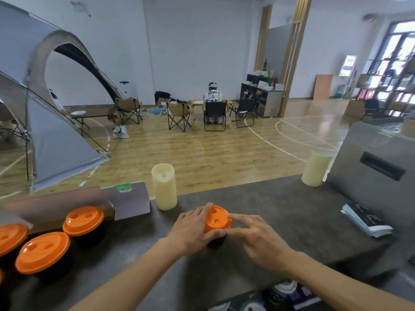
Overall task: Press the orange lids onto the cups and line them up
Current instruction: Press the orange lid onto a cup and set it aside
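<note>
On the dark counter (280, 212) stands a black cup (216, 241) with an orange lid (217, 218) on top. My left hand (193, 227) wraps the lid's left side, fingers over the top edge and thumb at the front rim. From the right, my right hand (253, 234) meets the same lid, its index finger on the right rim and its thumb at the front. Three more black cups with orange lids stand in a diagonal row at the left: one (83, 220), one (42, 252) and one (10, 237) cut by the frame edge.
Two cream pillar candles (164, 186) (315, 168) stand at the counter's far edge. A purple-grey box (128, 200) lies behind the lidded cups, a grey metal bin (379, 173) at right, a stack of booklets (366, 221) near it. Beyond are tents, chairs and a seated person.
</note>
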Demonstrator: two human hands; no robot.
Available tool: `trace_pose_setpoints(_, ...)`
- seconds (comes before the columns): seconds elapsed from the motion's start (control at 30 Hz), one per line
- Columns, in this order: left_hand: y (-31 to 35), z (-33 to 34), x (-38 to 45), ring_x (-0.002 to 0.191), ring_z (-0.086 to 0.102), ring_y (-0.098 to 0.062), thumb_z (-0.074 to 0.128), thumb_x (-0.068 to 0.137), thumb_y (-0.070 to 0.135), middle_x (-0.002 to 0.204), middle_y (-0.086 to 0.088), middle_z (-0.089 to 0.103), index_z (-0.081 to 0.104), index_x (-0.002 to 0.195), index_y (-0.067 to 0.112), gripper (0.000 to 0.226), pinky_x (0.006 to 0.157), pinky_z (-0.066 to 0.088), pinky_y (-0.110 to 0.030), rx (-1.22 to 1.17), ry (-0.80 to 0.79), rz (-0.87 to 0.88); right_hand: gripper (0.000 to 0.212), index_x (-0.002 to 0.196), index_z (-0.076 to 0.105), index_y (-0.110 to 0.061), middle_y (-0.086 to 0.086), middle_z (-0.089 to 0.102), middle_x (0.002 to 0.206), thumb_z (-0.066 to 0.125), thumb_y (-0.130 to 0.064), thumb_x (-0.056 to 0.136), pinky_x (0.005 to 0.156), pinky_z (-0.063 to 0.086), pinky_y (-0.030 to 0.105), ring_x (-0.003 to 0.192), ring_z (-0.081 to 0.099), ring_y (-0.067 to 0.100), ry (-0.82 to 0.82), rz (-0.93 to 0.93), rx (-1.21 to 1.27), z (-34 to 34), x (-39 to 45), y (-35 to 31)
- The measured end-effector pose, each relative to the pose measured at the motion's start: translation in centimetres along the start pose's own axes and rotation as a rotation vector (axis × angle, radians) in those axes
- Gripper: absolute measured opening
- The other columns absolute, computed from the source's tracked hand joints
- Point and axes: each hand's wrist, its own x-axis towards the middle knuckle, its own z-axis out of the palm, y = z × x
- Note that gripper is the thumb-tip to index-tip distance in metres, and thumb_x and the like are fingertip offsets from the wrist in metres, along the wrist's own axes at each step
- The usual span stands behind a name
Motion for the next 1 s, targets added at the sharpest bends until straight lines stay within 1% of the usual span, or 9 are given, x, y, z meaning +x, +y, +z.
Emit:
trace_pose_setpoints(0.1, 0.0, 1.4, 0.2, 0.142, 0.032, -0.022, 0.04, 0.077, 0.081, 0.158, 0.002, 0.031, 0.011, 0.155, 0.031, 0.097, 0.116, 0.021, -0.043, -0.131, 0.035, -0.067, 0.055, 0.144, 0.051, -0.029, -0.006, 0.032, 0.16, 0.055, -0.052, 0.095, 0.12, 0.022, 0.035, 0.145, 0.029, 0.008, -0.02, 0.174, 0.091, -0.7, 1.3, 1.5)
trace_pose_setpoints(0.23, 1.3, 2.9, 0.3, 0.148, 0.015, -0.018, 0.037, 0.063, 0.077, 0.16, 0.005, 0.023, 0.006, 0.156, 0.032, 0.109, 0.12, -0.004, -0.046, -0.318, 0.101, -0.18, 0.098, 0.16, 0.001, -0.03, -0.014, -0.015, 0.163, 0.025, -0.087, 0.085, 0.12, -0.013, 0.03, 0.148, -0.021, 0.005, -0.417, 0.155, -0.121, -1.2, 4.2, 3.2)
trace_pose_setpoints(0.37, 1.8, 3.1, 0.1, 0.151, -0.006, -0.012, 0.035, 0.063, 0.078, 0.165, 0.005, 0.005, -0.007, 0.156, 0.028, 0.114, 0.113, -0.019, -0.032, -0.403, 0.099, -0.18, 0.106, 0.157, -0.011, -0.033, -0.007, -0.025, 0.162, -0.006, -0.096, 0.071, 0.12, -0.016, 0.045, 0.144, -0.035, 0.015, -0.538, 0.027, -0.32, -1.5, 6.1, 3.8)
trace_pose_setpoints(0.43, 2.0, 2.7, 0.0, 0.15, -0.008, -0.01, 0.039, 0.065, 0.075, 0.166, 0.003, 0.001, -0.01, 0.156, 0.024, 0.115, 0.111, -0.019, -0.027, -0.455, 0.073, -0.173, 0.103, 0.156, -0.014, -0.032, -0.005, -0.027, 0.161, -0.008, -0.093, 0.073, 0.119, -0.018, 0.047, 0.142, -0.037, 0.017, -0.54, -0.016, -0.382, -1.3, 6.5, 4.0)
trace_pose_setpoints(0.57, 1.7, 1.7, -0.7, 0.149, -0.004, -0.008, 0.051, 0.075, 0.047, 0.165, 0.003, 0.005, -0.001, 0.157, 0.018, 0.102, 0.117, -0.013, -0.025, -0.616, 0.042, -0.214, 0.089, 0.156, -0.015, -0.031, -0.005, -0.026, 0.16, 0.006, -0.083, 0.087, 0.117, -0.022, 0.046, 0.143, -0.037, 0.019, -0.532, -0.038, -0.427, -1.0, 6.7, 4.1)
trace_pose_setpoints(0.67, 0.7, 1.3, -1.3, 0.149, 0.012, -0.007, 0.051, 0.098, 0.015, 0.163, 0.004, 0.016, 0.013, 0.157, 0.017, 0.071, 0.123, 0.006, -0.029, -0.705, 0.065, -0.218, 0.089, 0.156, -0.015, -0.03, -0.004, -0.025, 0.161, 0.006, -0.083, 0.088, 0.117, -0.023, 0.046, 0.143, -0.036, 0.019, -0.536, -0.052, -0.434, -1.0, 6.9, 4.0)
trace_pose_setpoints(0.77, 0.0, 0.6, -1.2, 0.141, 0.037, -0.009, 0.05, 0.099, 0.003, 0.153, 0.001, 0.042, 0.034, 0.152, 0.013, 0.056, 0.12, 0.025, -0.033, -0.693, 0.131, -0.186, 0.089, 0.156, -0.017, -0.03, -0.005, -0.025, 0.161, 0.006, -0.083, 0.088, 0.117, -0.023, 0.046, 0.143, -0.035, 0.018, -0.545, -0.046, -0.415, -1.0, 6.8, 4.0)
trace_pose_setpoints(0.87, -0.7, -0.2, -0.4, 0.121, 0.058, -0.008, 0.055, 0.093, -0.007, 0.129, -0.001, 0.063, 0.054, 0.137, 0.008, 0.046, 0.107, 0.044, -0.027, -0.699, 0.183, -0.174, 0.089, 0.155, -0.018, -0.03, -0.004, -0.025, 0.161, 0.007, -0.082, 0.088, 0.118, -0.02, 0.047, 0.144, -0.035, 0.018, -0.559, -0.031, -0.397, -1.1, 6.7, 3.9)
trace_pose_setpoints(1.0, -1.6, -1.3, 1.0, 0.1, 0.064, 0.005, 0.061, 0.094, 0.002, 0.108, 0.009, 0.072, 0.068, 0.116, 0.019, 0.028, 0.083, 0.05, -0.011, -0.695, 0.136, -0.181, 0.089, 0.155, -0.018, -0.031, -0.004, -0.026, 0.161, 0.008, -0.082, 0.088, 0.118, -0.02, 0.049, 0.143, -0.035, 0.019, -0.578, -0.022, -0.396, -1.5, 6.8, 3.6)
